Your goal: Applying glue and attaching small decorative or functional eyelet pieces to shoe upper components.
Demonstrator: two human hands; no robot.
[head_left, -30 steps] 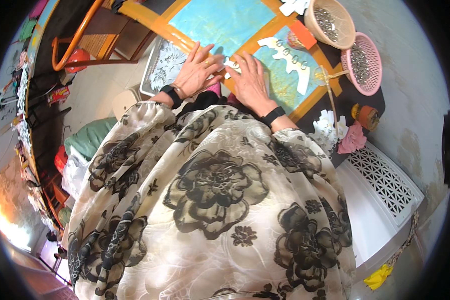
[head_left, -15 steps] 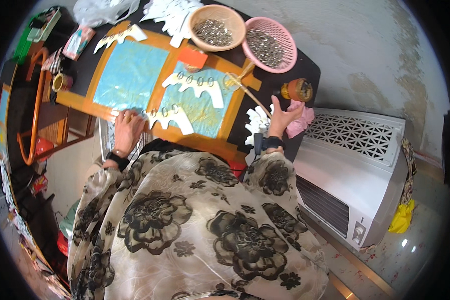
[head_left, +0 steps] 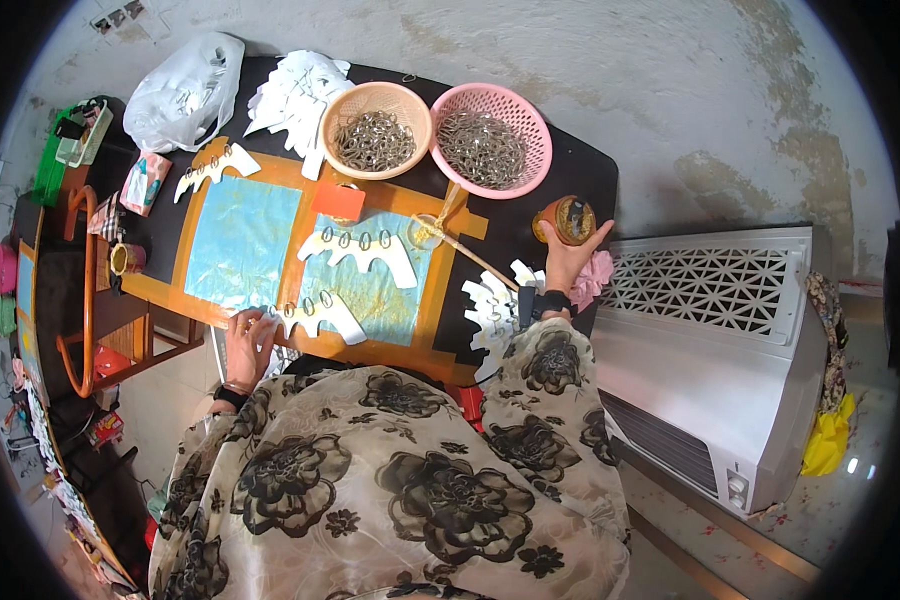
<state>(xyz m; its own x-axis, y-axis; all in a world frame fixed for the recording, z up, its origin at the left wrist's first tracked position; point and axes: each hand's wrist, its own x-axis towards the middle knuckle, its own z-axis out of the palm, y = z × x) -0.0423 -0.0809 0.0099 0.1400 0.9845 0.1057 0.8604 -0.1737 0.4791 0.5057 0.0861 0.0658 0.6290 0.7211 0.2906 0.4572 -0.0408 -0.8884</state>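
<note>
Right grip (head_left: 568, 264), spread wide, touches amber jar (head_left: 572, 220).

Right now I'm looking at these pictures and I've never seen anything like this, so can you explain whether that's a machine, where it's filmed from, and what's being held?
There's no machine: a person works with two bare hands. The view comes from a wide fisheye camera on their head, looking down, so edges bend and the corners go dark.

On the black table lie blue sheets bordered with orange tape. Three toothed white pieces with rings rest there. Beyond stand a peach basket and a pink basket, both holding small metal rings.

The left hand is at the left end of the nearest white piece. The right hand has thumb and fingers around a jar; I can't tell how firmly.
</note>
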